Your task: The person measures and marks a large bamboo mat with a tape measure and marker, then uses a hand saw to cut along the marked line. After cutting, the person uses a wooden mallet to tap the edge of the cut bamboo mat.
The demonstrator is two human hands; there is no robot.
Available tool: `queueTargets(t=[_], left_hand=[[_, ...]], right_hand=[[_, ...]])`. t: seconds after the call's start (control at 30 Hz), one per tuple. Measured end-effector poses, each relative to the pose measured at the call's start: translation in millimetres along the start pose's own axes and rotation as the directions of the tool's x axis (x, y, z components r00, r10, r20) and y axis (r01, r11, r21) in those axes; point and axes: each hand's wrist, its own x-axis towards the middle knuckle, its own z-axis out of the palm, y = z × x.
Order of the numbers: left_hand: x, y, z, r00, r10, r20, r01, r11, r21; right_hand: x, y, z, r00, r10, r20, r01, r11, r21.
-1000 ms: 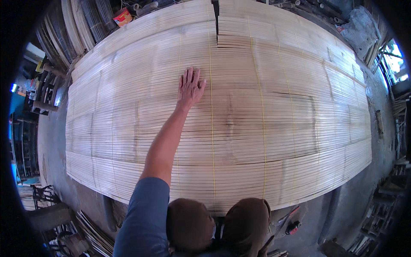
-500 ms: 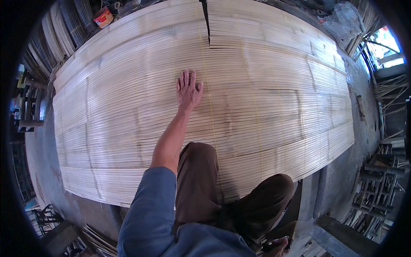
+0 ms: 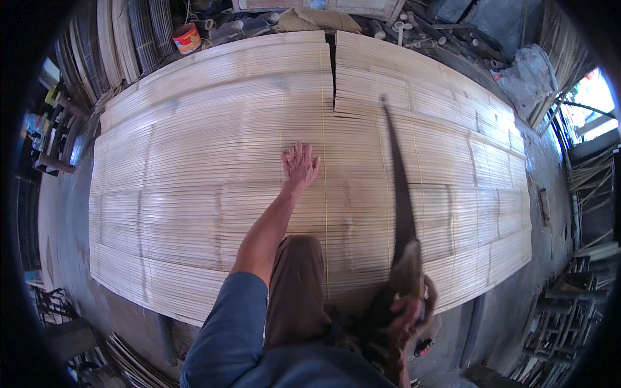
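A wide mat of pale bamboo slats (image 3: 187,149), crossed by thin yellow cords, spreads out before me. My left hand (image 3: 299,167) lies on it near the middle, fingers apart, holding nothing. A dark cut (image 3: 333,71) runs inward from the far edge and ends ahead of that hand. On the right I hold a handsaw (image 3: 402,194), its long blade pointing away over the mat. My right hand (image 3: 407,313), somewhat blurred, is closed round the saw's handle. Whether the blade touches the slats I cannot tell. My bent left knee (image 3: 299,265) rests at the near side.
A red and yellow tin (image 3: 186,39) stands beyond the far left edge, beside bundled strips (image 3: 119,39). Bamboo offcuts (image 3: 420,40) and a pale plastic sack (image 3: 532,74) lie at the far right. Wooden racks (image 3: 569,304) stand at the right.
The handsaw has come into view, raised over the mat in my right hand, which was low by my knee. My view has shifted, showing more beyond the far edge.
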Motion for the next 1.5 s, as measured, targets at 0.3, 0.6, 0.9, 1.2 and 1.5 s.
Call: queueTargets(t=[0.3,0.6,0.9,1.2,1.5], left_hand=[[69,-24,31,0.933,0.185,-0.308,-0.202,0.979,-0.025],[68,-20,30,0.944,0.186,-0.271,-0.186,0.982,0.025],[68,-19,28,0.935,0.179,-0.307,-0.183,0.983,0.014],[70,-22,27,0.924,0.209,-0.319,-0.207,0.977,0.041],[66,-16,28,0.944,0.177,-0.279,-0.18,0.984,0.012]], right_hand=[[40,19,133,0.936,0.088,0.341,-0.153,0.974,0.17],[28,4,139,0.894,0.257,0.367,-0.317,0.942,0.114],[47,-16,159,0.87,0.284,0.404,-0.336,0.94,0.064],[103,-8,230,0.928,0.112,0.357,-0.127,0.992,0.019],[105,-30,205,0.872,0.257,0.417,-0.315,0.946,0.076]])
